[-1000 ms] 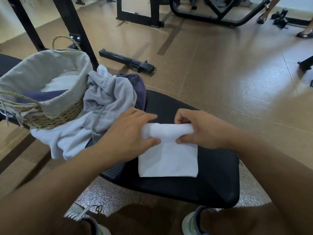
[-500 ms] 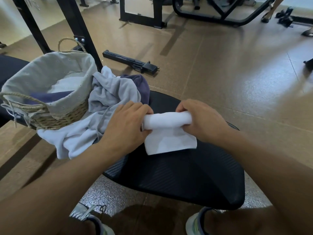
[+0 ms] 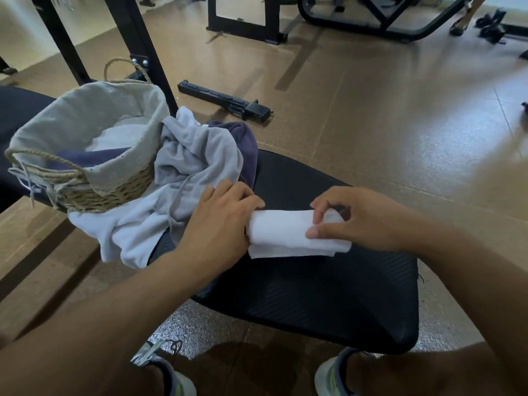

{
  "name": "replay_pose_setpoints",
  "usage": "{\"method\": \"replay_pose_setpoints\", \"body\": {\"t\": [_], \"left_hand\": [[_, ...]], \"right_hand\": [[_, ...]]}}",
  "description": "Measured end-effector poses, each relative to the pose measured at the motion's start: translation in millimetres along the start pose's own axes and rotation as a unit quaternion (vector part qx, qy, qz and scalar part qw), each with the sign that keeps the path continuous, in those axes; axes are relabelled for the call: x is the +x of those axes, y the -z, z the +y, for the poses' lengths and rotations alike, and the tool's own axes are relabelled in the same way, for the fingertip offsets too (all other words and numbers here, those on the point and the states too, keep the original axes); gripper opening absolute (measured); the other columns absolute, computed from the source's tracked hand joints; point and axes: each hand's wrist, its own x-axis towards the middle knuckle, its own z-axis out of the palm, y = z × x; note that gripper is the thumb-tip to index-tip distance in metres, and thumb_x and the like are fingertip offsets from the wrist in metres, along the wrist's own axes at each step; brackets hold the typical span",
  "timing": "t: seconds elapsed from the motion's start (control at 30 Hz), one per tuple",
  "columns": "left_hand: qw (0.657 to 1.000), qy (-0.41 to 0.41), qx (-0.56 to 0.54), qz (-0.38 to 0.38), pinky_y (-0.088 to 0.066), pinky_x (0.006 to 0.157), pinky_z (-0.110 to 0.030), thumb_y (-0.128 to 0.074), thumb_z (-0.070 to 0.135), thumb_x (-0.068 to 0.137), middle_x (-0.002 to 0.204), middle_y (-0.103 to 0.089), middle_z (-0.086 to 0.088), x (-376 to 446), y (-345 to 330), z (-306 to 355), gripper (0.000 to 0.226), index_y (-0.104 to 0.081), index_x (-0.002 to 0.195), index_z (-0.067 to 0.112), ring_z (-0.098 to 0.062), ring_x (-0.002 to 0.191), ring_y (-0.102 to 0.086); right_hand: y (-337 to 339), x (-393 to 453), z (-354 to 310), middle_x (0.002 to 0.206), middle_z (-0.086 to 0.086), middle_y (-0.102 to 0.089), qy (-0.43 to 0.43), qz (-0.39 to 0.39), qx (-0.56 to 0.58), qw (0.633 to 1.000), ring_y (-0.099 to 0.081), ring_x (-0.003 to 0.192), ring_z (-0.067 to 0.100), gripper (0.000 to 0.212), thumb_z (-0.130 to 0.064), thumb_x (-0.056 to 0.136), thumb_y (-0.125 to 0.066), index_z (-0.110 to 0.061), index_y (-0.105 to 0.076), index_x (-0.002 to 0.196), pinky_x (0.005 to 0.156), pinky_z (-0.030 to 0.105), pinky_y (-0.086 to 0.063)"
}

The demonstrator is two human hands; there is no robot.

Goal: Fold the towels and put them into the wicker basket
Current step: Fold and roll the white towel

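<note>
Spreading across the middle, a black mesh chair seat [image 3: 328,295] carries everything. At ten o'clock stands the lined wicker basket [image 3: 94,155], crumpled grey and purple towels [image 3: 197,164] beside it. Both hands, left [image 3: 220,224] and right [image 3: 363,218], grasp the rolled white towel [image 3: 285,234] at centre.

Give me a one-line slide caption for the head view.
Both hands, left hand and right hand, roll a white towel on the black seat beside the wicker basket.

**No readable text**

From my remote seat I can read no words, labels, brands or numbers anywhere: none on the wicker basket [image 3: 114,192], none on the white towel [image 3: 288,235], none on the black seat [image 3: 328,304].
</note>
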Motion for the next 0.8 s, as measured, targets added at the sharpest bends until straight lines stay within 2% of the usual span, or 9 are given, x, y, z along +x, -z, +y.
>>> {"method": "replay_pose_setpoints", "body": {"t": [0.13, 0.2, 0.27, 0.3, 0.37, 0.47, 0.63, 0.7, 0.8], "left_hand": [[0.999, -0.021, -0.006, 0.023, -0.028, 0.076, -0.034, -0.060, 0.011, 0.065, 0.104, -0.066, 0.005, -1, 0, 4, 0.044, -0.073, 0.106, 0.024, -0.023, 0.095, -0.054], [0.997, -0.021, -0.036, 0.061, -0.032, 0.078, -0.034, -0.053, 0.006, 0.068, 0.103, -0.068, 0.005, 1, 3, 6, 0.046, -0.074, 0.106, 0.021, -0.022, 0.094, -0.054], [0.993, -0.021, -0.066, 0.097, -0.039, 0.083, -0.037, -0.052, 0.000, 0.071, 0.104, -0.070, 0.005, 4, 9, 10, 0.045, -0.074, 0.107, 0.018, -0.022, 0.096, -0.056], [0.991, -0.019, -0.081, 0.100, -0.039, 0.086, -0.036, -0.053, 0.003, 0.076, 0.105, -0.070, 0.005, 5, 11, 13, 0.041, -0.073, 0.108, 0.018, -0.021, 0.099, -0.056], [0.993, -0.023, -0.085, 0.081, -0.040, 0.091, -0.034, -0.057, 0.025, 0.089, 0.108, -0.069, 0.007, 3, 11, 17, 0.028, -0.072, 0.112, 0.020, -0.018, 0.103, -0.056], [0.999, -0.011, -0.043, 0.010, -0.038, 0.089, -0.035, -0.051, 0.060, 0.087, 0.107, -0.067, 0.013, 1, 0, 16, 0.045, -0.070, 0.111, 0.027, -0.017, 0.103, -0.055], [0.999, 0.013, -0.034, 0.000, -0.031, 0.082, -0.033, -0.043, 0.069, 0.083, 0.097, -0.066, 0.011, 3, -11, 12, 0.055, -0.071, 0.107, 0.028, -0.018, 0.095, -0.054], [1.000, 0.003, -0.018, 0.006, -0.033, 0.080, -0.034, -0.043, 0.071, 0.081, 0.090, -0.062, 0.008, 2, -14, 14, 0.058, -0.072, 0.105, 0.026, -0.020, 0.090, -0.055], [1.000, -0.012, 0.017, 0.005, -0.032, 0.076, -0.035, -0.043, 0.078, 0.072, 0.082, -0.055, 0.003, 2, -16, 19, 0.069, -0.073, 0.100, 0.023, -0.023, 0.082, -0.055]], "right_hand": [[-5, 2, 5, 0.119, -0.022, -0.061, -0.002, -0.005, -0.013, 1.000, -0.056, 0.102, -0.003, 0.028, -0.059, 0.074, -0.077, -0.040, -0.066, 0.091, 0.089, 0.022, -0.048], [-9, 4, 8, 0.119, -0.021, -0.059, -0.003, -0.004, -0.029, 1.000, -0.054, 0.106, -0.001, 0.032, -0.058, 0.074, -0.079, -0.039, -0.063, 0.095, 0.091, 0.025, -0.047], [-11, 5, 8, 0.115, -0.022, -0.058, 0.001, 0.009, -0.042, 0.999, -0.052, 0.102, -0.003, 0.038, -0.058, 0.074, -0.079, -0.039, -0.059, 0.100, 0.085, 0.021, -0.044], [-13, 6, 8, 0.114, -0.023, -0.057, 0.005, 0.017, -0.044, 0.999, -0.050, 0.099, -0.005, 0.041, -0.058, 0.074, -0.079, -0.039, -0.058, 0.103, 0.080, 0.017, -0.041], [-17, 8, 8, 0.114, -0.023, -0.057, 0.015, 0.025, -0.042, 0.999, -0.051, 0.099, -0.005, 0.044, -0.057, 0.074, -0.079, -0.040, -0.056, 0.108, 0.079, 0.017, -0.040], [-17, 12, 9, 0.120, -0.022, -0.057, 0.028, 0.010, -0.049, 0.998, -0.053, 0.111, 0.003, 0.048, -0.055, 0.078, -0.077, -0.042, -0.055, 0.119, 0.093, 0.028, -0.046], [-11, 15, 10, 0.139, -0.019, -0.051, 0.024, -0.083, -0.104, 0.991, -0.047, 0.126, 0.007, 0.085, -0.056, 0.073, -0.082, -0.039, -0.042, 0.147, 0.104, 0.029, -0.039], [-13, 17, 13, 0.139, -0.015, -0.052, 0.027, -0.085, -0.123, 0.988, -0.048, 0.126, 0.011, 0.091, -0.052, 0.071, -0.084, -0.039, -0.040, 0.148, 0.106, 0.033, -0.039], [-14, 24, 18, 0.138, -0.016, -0.053, 0.025, -0.072, -0.116, 0.990, -0.048, 0.126, 0.009, 0.092, -0.044, 0.069, -0.087, -0.039, -0.042, 0.149, 0.100, 0.026, -0.037]]}}
